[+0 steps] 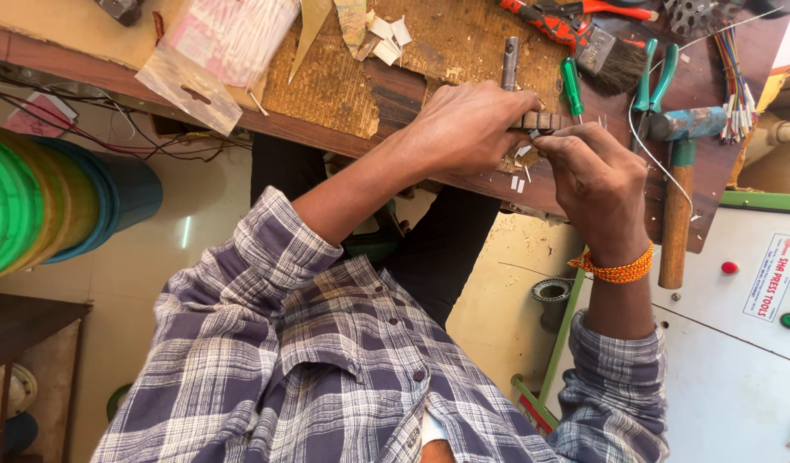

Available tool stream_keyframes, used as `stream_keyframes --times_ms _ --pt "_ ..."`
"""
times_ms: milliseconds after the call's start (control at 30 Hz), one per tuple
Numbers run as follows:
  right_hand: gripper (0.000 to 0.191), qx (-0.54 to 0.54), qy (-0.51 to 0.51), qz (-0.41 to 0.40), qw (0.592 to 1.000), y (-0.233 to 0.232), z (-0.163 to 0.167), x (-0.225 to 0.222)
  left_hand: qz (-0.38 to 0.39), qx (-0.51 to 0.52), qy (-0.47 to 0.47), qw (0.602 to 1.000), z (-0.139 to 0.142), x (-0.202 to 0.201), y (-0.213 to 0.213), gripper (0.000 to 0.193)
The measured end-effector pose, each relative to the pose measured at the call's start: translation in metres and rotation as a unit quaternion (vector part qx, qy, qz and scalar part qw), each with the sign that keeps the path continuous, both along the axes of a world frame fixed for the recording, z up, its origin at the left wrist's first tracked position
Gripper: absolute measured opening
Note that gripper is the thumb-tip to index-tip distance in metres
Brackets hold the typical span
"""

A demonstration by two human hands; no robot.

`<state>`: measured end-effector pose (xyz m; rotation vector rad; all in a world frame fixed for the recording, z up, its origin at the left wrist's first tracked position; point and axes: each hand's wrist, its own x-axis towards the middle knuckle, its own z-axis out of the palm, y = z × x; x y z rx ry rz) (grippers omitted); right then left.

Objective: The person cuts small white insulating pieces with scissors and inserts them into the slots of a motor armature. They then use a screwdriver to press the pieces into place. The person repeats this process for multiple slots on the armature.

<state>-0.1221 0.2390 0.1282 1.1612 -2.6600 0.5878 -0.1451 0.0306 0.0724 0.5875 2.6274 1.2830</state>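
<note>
Both Hands Busy at the Counter's Edge

Right at the near edge of the counter (463, 34), two hands meet over a small ridged metal part (539, 121). The left hand (468, 129) is curled over the part and holds it down, with fingers bent tight. The right hand (596, 184) is closed too, pinching something tiny beside the part; what it pinches is too small to tell. The part sits between the two hands, touching both. An orange thread band (619, 270) is on the right wrist. A green screwdriver (571, 87) lies just behind the hands. A hammer (678, 180) lies by the right edge, near teal pliers (654, 77) and a brush (613, 62). A clear plastic bag (215, 51) lies toward the far left.
</note>
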Motion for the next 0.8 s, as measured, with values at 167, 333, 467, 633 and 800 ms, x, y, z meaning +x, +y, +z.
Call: stream_keyframes --times_ms 167,333,467,633,800 --pt "0.016 -0.016 0.015 -0.01 1.0 -0.002 -0.005 0.004 -0.006 -0.005 -0.002 1.0 0.0 -0.002 0.0 0.025" --pt "0.017 -0.026 0.056 -0.004 0.998 -0.006 -0.012 0.004 -0.005 0.013 0.013 1.0 -0.006 -0.001 -0.002 0.023" --pt "0.02 -0.043 0.111 0.012 0.993 -0.015 -0.017 -0.002 0.0 0.012 0.023 1.0 -0.006 -0.007 -0.007 0.022" --pt "0.03 -0.048 0.127 0.009 0.991 -0.024 -0.02 -0.003 -0.007 0.021 0.023 0.999 -0.006 -0.011 -0.014 0.026" --pt "0.032 0.015 0.201 -0.026 0.979 -0.032 -0.018 0.001 -0.019 -0.007 0.011 1.0 -0.013 -0.015 -0.016 0.032"
